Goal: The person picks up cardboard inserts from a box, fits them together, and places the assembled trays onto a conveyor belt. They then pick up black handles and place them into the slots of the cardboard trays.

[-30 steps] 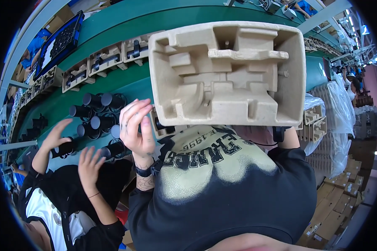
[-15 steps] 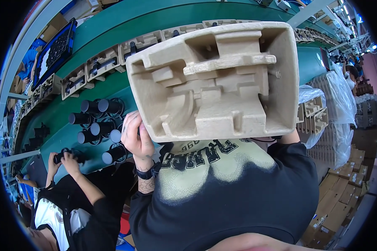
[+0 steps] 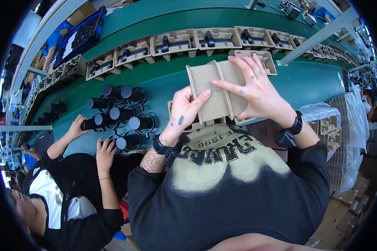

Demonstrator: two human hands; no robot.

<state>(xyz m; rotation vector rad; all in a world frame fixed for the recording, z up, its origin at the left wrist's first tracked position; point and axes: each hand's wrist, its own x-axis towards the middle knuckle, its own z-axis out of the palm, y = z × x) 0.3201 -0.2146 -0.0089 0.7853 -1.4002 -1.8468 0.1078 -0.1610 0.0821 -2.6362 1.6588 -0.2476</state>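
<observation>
A beige moulded-pulp tray [image 3: 211, 104] is in front of my chest, tipped so that its ribbed outer side faces up. My left hand [image 3: 186, 106] grips its left edge, thumb on top and the other fingers partly hidden behind. My right hand [image 3: 257, 94] holds the right part, its fingers spread across the surface and over the far edge. Beyond and under the held tray, parts of other pulp show, including a pulp tray [image 3: 267, 62] by my right fingertips. The held tray's inside is turned out of sight.
A row of pulp trays [image 3: 174, 47] with black parts runs along the green conveyor [image 3: 155, 25]. Several black cylindrical units [image 3: 134, 95] stand at the left, where a co-worker's hands [image 3: 106, 154] touch some. At right are plastic-wrapped stacked trays [image 3: 349, 138] and a metal post [image 3: 318, 37].
The tray has come down away from my view and turned from its hollow inside to its outer side. My right hand has come into sight on it. The co-worker's hands have moved right.
</observation>
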